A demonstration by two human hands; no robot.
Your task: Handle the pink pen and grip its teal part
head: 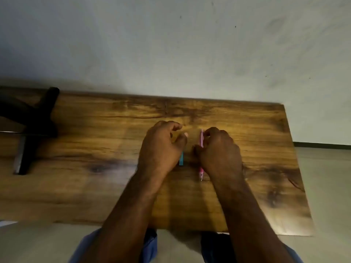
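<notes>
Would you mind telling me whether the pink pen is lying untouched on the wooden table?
No, the right hand has its fingers curled round the pink pen above the wooden table.

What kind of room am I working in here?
Probably a plain home or office room: a wooden desk against a bare white wall, with a black stand on it.

On the table, both pens lie side by side between the hands.

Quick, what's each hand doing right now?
Left hand: fingers curled over a slim blue pen; grip cannot be told.
Right hand: holding a slim pink pen.
</notes>
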